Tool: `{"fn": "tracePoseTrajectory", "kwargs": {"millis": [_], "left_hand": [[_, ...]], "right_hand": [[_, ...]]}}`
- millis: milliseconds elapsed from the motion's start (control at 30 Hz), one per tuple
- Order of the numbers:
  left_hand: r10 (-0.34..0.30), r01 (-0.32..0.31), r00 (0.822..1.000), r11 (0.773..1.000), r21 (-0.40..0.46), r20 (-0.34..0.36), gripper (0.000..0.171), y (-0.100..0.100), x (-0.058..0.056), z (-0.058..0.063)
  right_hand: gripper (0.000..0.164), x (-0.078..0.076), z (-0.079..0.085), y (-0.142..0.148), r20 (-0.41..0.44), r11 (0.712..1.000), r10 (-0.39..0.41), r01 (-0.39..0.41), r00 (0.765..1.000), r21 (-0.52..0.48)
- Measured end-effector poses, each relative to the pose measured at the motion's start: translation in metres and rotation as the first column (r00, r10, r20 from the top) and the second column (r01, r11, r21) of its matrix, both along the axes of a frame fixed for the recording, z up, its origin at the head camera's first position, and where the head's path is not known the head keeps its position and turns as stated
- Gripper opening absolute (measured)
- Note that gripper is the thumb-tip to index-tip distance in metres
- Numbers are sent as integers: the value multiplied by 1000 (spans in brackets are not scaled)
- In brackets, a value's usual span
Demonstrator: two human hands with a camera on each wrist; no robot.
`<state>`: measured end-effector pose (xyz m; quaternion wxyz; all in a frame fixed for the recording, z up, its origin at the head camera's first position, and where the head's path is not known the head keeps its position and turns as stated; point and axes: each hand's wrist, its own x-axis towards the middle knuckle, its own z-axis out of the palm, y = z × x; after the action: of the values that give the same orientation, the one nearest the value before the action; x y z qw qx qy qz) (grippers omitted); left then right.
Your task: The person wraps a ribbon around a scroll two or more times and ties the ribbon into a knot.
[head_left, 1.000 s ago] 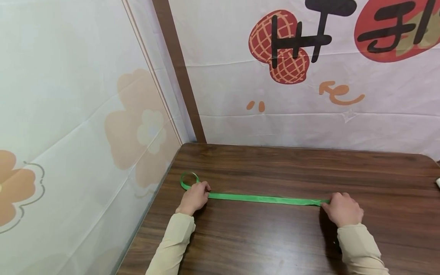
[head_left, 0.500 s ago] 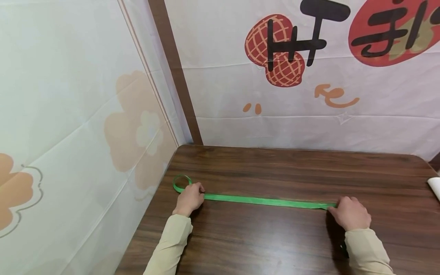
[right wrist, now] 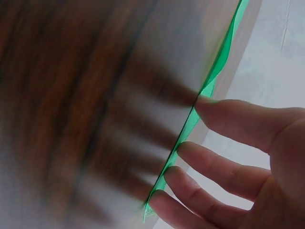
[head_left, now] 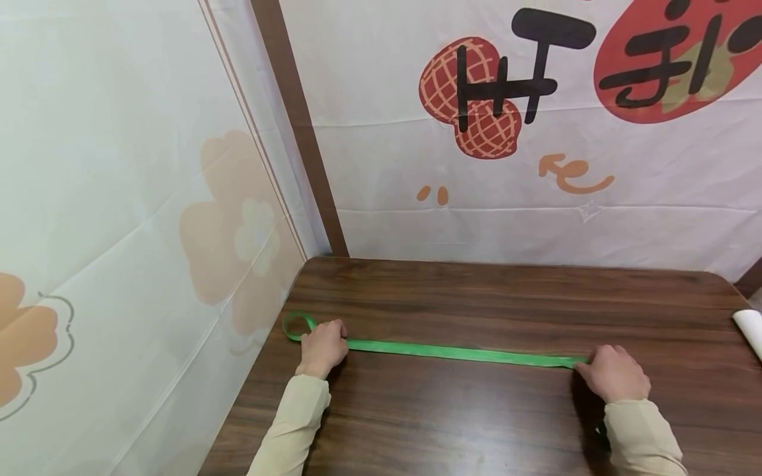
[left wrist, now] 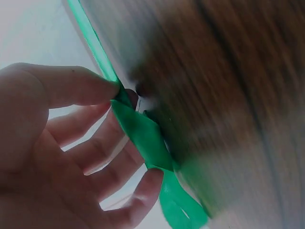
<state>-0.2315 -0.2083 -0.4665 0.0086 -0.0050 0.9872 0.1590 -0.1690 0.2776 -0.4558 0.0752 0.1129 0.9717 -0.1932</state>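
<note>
A green ribbon (head_left: 452, 352) stretches straight and flat across the brown wooden table (head_left: 440, 423), with a loose loop at its left end. My left hand (head_left: 323, 347) pinches it beside that loop; in the left wrist view, thumb and forefinger meet on the ribbon (left wrist: 140, 133), which is twisted below them. Near the right end, my right hand (head_left: 616, 373) grips it. The right wrist view has the thumb at a twist in the ribbon (right wrist: 190, 126) and other fingertips along its edge, down to a frayed end. Whether a finger lies behind the thumb is hidden.
A white roll-like object (head_left: 749, 330) lies at the table's right edge. White printed cloth hangs behind the table (head_left: 381, 238) and along its left side (head_left: 119, 264). Something small and dark shows beside the right sleeve (head_left: 643, 433).
The head view has shifted a little. My hands have spread slightly further apart, the right one moving right, and the ribbon between them lies longer and straighter. The loop has slid left with the left hand.
</note>
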Motion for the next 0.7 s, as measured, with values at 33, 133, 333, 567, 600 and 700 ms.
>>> {"fn": "tracePoseTrajectory", "kwargs": {"millis": [33,133,333,567,600,700], "left_hand": [[2,-2,1000,1000,-3,-4,16,-1,0,-1],[-4,4,1000,1000,-12,-14,14,-3,0,-1],[-47,47,998,999,1,-50,15,-8,2,2],[-63,63,997,998,-1,-40,19,-13,2,8],[-65,65,997,998,-9,-31,18,-14,3,8],[-66,66,998,997,-51,-1,17,-16,7,11]], "right_hand": [[25,0,0,1,3,1000,0,0,1000,-1],[26,0,-1,4,10,1000,-6,6,1000,-9],[26,0,-1,10,26,1000,-15,15,1000,-21],[31,3,-2,23,28,1000,-23,24,999,-14],[32,4,-2,24,29,1000,-24,25,999,-13],[33,4,-1,27,27,1000,-25,26,999,-10]]}}
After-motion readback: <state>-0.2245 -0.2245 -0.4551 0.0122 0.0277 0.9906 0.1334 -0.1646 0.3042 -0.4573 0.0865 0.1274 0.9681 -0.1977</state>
